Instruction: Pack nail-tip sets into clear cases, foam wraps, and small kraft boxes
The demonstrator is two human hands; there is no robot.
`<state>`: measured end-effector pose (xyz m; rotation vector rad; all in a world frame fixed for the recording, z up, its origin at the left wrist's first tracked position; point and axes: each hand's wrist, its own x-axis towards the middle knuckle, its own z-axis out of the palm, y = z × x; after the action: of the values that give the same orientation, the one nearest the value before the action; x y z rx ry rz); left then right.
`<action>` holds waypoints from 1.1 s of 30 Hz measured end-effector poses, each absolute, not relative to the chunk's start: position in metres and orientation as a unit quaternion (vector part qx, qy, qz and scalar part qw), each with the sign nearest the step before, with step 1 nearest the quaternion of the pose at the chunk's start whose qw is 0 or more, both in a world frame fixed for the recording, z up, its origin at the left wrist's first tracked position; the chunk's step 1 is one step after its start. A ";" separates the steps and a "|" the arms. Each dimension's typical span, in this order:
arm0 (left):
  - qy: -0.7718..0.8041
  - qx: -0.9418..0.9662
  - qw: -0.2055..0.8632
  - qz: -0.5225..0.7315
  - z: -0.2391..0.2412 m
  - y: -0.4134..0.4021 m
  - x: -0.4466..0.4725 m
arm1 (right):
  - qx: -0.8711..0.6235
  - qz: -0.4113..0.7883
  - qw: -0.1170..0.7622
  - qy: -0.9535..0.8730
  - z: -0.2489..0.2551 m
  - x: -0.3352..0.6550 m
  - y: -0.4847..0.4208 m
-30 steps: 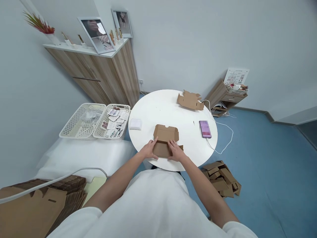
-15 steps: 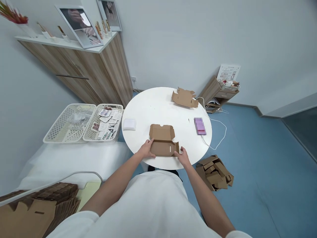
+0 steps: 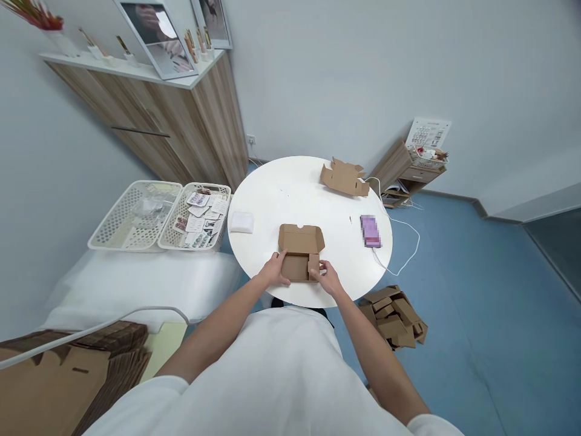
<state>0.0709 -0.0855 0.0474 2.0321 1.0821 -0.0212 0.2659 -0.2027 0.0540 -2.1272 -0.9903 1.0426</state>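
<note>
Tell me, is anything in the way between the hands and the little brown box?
No, nothing is. Both hands already touch the cardboard box: the left hand holds its left side and the right hand presses its right flap.

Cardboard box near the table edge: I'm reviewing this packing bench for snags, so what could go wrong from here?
The cardboard box sits close to the near rim of the round table, held by the left hand and right hand; a push might slide it off. The right side flap looks only half folded and may spring back. The white cable hangs over the table's far edge and could snag.
</note>
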 end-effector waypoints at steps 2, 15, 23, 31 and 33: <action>0.429 0.805 0.410 -0.003 0.046 -0.086 0.071 | -0.809 0.389 0.266 -0.351 0.053 0.267 -0.198; 0.421 0.801 0.426 0.002 0.043 -0.086 0.068 | -0.854 0.350 0.118 -0.368 0.049 0.273 -0.185; 0.427 0.793 0.435 -0.008 0.044 -0.086 0.071 | -0.863 0.321 0.040 -0.389 0.047 0.271 -0.183; 0.422 0.800 0.426 -0.012 0.044 -0.087 0.072 | -0.869 0.299 0.003 -0.394 0.045 0.267 -0.179; 0.425 0.798 0.428 -0.013 0.043 -0.087 0.073 | -0.870 0.298 0.002 -0.393 0.045 0.267 -0.179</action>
<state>0.0732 -0.0870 0.0435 1.9931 1.0605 -0.0337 0.2667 -0.1788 0.0448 -2.7306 -1.2322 0.9355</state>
